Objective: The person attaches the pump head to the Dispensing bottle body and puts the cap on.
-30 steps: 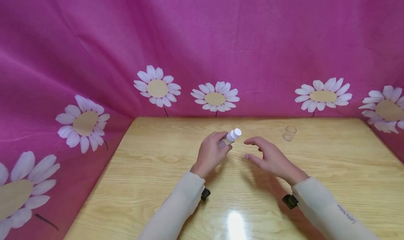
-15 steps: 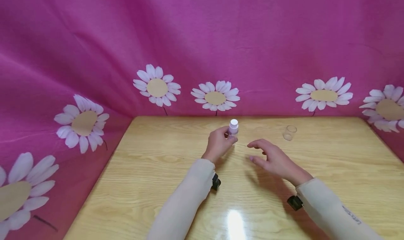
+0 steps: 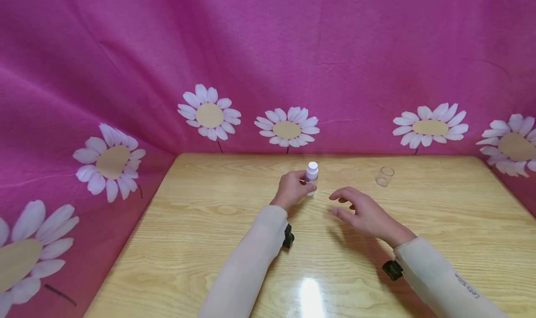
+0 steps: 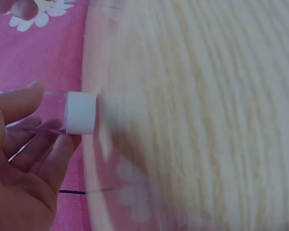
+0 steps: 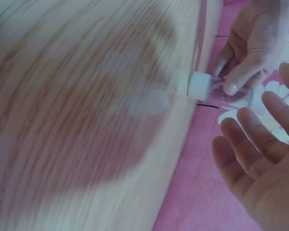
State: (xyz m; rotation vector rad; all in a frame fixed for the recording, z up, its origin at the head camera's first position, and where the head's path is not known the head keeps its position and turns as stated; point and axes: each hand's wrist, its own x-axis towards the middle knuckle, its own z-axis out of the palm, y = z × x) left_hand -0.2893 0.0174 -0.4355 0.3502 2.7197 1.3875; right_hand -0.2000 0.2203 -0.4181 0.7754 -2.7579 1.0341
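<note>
My left hand (image 3: 290,188) grips a small clear bottle (image 3: 311,173) with a white top, thumb on one side and fingers round the other. The bottle stands upright in the head view, its lower end at or just above the wooden table; I cannot tell whether it touches. In the left wrist view the bottle's white base (image 4: 81,113) points at the wood. Off to the right, my right hand (image 3: 363,212) hovers over the table with loosely bent fingers and nothing in it. Its spread fingers (image 5: 253,156) show apart from the bottle in the right wrist view.
A clear, open-ended cap-like cylinder (image 3: 385,176) stands on the table (image 3: 201,243) at the back right. Behind and to the left hangs a pink cloth (image 3: 351,67) printed with white daisies, close along the table's far edge.
The bottle was tilted to the right a second ago and is now upright. My left hand moved slightly right and away from me with it. The right hand shifted a little right.
</note>
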